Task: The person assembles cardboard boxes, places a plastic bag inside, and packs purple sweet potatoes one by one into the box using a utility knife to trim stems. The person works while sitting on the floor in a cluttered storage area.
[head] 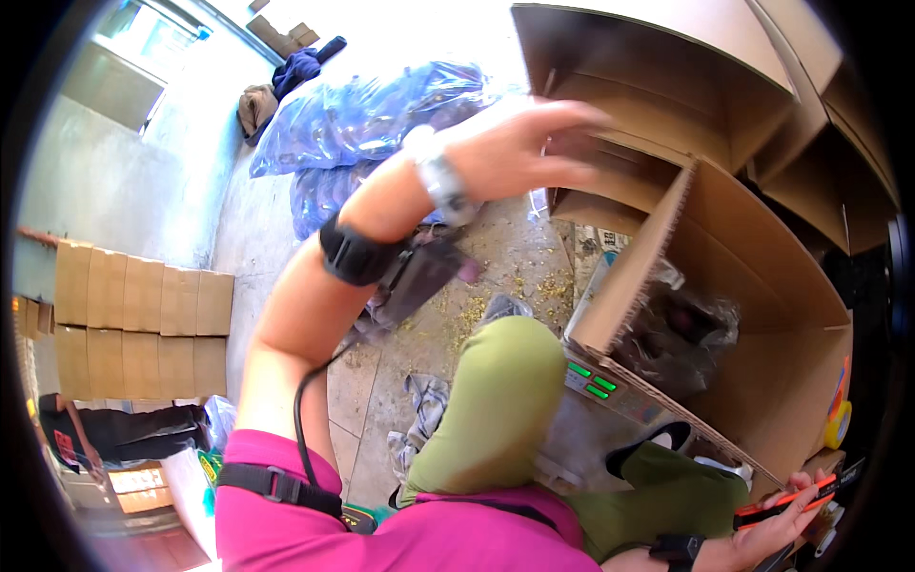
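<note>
My left hand (525, 151), blurred by motion, is raised with fingers apart and nothing in it. It hovers before the open flaps of a large cardboard box (665, 93). At the lower right, my right hand (780, 516) grips a slim orange-and-black tool (818, 493), possibly a utility knife; its exact kind is unclear. Between my hands, an open cardboard carton (772, 257) rests on a digital scale (622, 400) with lit green displays. Inside the carton lies a clear plastic bag (686, 343) with dark contents that I cannot make out.
Filled translucent plastic bags (372, 114) lie on the floor beyond my left arm. Stacked cartons (143, 322) line the left wall, near a standing person (129, 432). A grey cloth (425, 415) lies beside my leg. Yellow tape (840, 425) sits at the carton's right.
</note>
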Motion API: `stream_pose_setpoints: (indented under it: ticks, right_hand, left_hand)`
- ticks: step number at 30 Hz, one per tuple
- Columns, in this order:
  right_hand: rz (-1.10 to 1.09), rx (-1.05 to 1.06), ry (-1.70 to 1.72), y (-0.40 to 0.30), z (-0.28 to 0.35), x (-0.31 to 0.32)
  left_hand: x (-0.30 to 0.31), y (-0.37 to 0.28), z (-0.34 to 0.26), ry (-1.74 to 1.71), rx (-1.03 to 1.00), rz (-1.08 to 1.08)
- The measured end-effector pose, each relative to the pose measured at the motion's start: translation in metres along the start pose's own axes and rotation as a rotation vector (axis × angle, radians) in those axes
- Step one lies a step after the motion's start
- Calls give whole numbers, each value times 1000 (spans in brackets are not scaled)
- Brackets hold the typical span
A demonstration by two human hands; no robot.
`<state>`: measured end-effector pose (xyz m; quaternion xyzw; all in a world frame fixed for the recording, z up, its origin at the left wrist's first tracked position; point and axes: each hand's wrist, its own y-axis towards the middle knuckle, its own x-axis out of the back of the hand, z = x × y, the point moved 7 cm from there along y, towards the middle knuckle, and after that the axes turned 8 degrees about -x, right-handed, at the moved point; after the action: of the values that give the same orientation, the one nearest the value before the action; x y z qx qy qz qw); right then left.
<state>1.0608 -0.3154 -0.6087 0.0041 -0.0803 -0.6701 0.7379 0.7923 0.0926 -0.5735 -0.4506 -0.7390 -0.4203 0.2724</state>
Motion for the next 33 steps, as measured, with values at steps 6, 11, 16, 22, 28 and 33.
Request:
stream_pose_setpoints:
  ticks: [6,11,16,22,28,33]
  right_hand:
    - [283,63,45,-58,56,-55]
    - [529,37,14,-99,67,-97]
    - [857,-278,116,-131,48,-118]
    - [1004,-322,55,-178,57,-165]
    - [1237,-669,20,-217,28,-194]
    - [1429,-845,-162,-247,9,-214]
  left_hand:
    - [-75,-343,181,-235,1150,-362]
    - [-181,-423,194,282,1040,-117]
    - [-228,-345,220,456,752,266]
    - [-262,-337,271,656,595,550]
    - [-225,-335,250,304,845,87]
    - [-207,-374,196,-1265,939,-1256]
